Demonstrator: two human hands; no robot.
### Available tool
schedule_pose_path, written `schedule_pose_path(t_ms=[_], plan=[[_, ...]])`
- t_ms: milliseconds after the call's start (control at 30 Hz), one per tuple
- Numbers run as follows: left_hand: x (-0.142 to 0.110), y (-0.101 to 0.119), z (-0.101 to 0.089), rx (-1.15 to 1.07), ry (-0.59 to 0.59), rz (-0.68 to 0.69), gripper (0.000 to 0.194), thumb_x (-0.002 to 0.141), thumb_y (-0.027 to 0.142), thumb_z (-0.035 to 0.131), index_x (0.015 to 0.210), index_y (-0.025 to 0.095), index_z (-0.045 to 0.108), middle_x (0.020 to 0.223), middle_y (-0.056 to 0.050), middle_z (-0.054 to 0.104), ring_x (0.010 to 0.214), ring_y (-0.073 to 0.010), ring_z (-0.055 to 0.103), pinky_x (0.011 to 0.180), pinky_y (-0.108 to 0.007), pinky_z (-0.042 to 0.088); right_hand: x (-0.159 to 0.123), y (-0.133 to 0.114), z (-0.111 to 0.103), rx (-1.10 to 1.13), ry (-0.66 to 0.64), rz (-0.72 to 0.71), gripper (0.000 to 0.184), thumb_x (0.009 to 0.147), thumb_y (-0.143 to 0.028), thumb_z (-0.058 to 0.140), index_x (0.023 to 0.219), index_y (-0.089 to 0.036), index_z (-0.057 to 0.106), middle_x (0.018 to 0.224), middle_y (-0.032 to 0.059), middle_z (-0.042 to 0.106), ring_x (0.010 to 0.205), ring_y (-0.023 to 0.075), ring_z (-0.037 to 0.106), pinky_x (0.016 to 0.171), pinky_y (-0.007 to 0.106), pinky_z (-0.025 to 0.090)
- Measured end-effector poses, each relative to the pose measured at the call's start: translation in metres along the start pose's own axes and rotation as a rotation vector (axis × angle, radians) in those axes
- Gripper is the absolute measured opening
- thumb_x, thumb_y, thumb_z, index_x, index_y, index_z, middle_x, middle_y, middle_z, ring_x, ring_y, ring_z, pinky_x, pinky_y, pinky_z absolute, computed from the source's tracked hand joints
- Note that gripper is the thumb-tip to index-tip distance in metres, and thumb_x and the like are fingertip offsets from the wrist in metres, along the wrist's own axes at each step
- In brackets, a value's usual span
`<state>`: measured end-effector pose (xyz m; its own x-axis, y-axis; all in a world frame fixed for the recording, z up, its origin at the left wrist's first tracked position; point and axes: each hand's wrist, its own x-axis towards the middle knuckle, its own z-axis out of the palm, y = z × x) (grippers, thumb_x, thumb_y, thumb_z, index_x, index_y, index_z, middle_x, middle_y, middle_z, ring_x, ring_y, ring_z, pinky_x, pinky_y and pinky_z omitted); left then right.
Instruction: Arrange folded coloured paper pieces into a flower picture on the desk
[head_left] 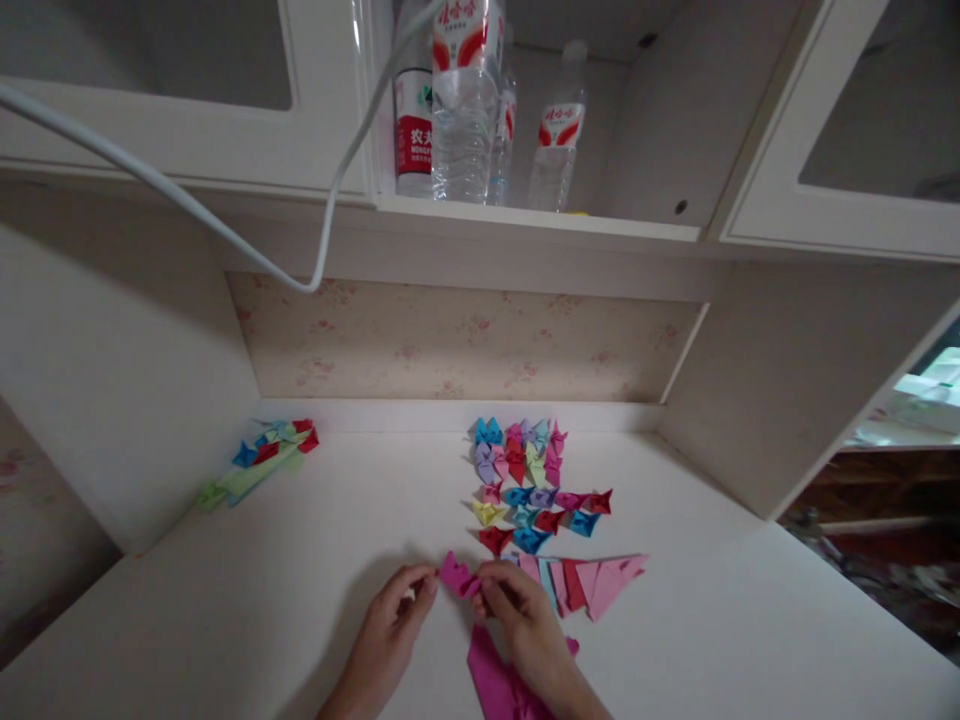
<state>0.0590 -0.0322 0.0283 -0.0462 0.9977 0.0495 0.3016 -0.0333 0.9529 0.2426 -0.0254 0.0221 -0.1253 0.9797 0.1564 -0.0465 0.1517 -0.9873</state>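
Two hands [396, 606] [525, 612], near each other, pinching

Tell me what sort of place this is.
Probably a study or craft corner in a home: folded paper figures lie on a white desktop, with floral wallpaper behind it.

Clear bottles [461, 140] with red-and-white labels stand on an open shelf [637, 226], one [559, 140] apart from the group toward the shelf's middle, as a white cable [306, 287] dips below its left end. Cabinet doors [326, 130] with dark panes flank the shelf; beneath it, floral wallpaper [420, 340] backs a white desk [360, 500] between pale side panels [810, 370]
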Motion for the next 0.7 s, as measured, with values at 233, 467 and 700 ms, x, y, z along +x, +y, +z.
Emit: schedule_pose_path(t_ms=[233, 467, 700], plan=[[0.000, -0.009, 0.000, 0.149, -0.246, 0.030, 0.036, 0.083, 0.047, 0.048, 0.071, 0.017, 0.065, 0.071, -0.001, 0.061, 0.071, -0.0164, 0.053, 0.064, -0.023, 0.039, 0.010, -0.032, -0.076, -0.166, 0.082, 0.007, 0.028, 0.083, -0.046, 0.057, 0.093, -0.021, 0.066, 0.083, 0.0053, 0.069, 0.076, 0.0206, 0.063, 0.072, 0.033, 0.049], [-0.001, -0.010, 0.003, 0.155, -0.262, 0.029, 0.034, 0.083, 0.044, 0.047, 0.069, 0.017, 0.064, 0.068, 0.000, 0.059, 0.069, -0.0161, 0.052, 0.062, -0.023, 0.037, 0.018, -0.067, -0.209, -0.711, 0.136, 0.037, 0.032, 0.078, -0.048, 0.059, 0.090, -0.021, 0.070, 0.087, 0.0082, 0.073, 0.077, 0.0224, 0.066, 0.068, 0.029, 0.049], [0.001, -0.011, 0.004, 0.165, -0.244, 0.018, 0.032, 0.081, 0.042, 0.049, 0.065, 0.018, 0.062, 0.065, 0.001, 0.056, 0.068, -0.0158, 0.052, 0.061, -0.022, 0.037, 0.048, -0.063, -0.262, -1.117, 0.019, 0.065, 0.021, 0.075, -0.037, 0.055, 0.077, -0.027, 0.073, 0.077, 0.0061, 0.074, 0.070, 0.0237, 0.066, 0.067, 0.031, 0.046]])
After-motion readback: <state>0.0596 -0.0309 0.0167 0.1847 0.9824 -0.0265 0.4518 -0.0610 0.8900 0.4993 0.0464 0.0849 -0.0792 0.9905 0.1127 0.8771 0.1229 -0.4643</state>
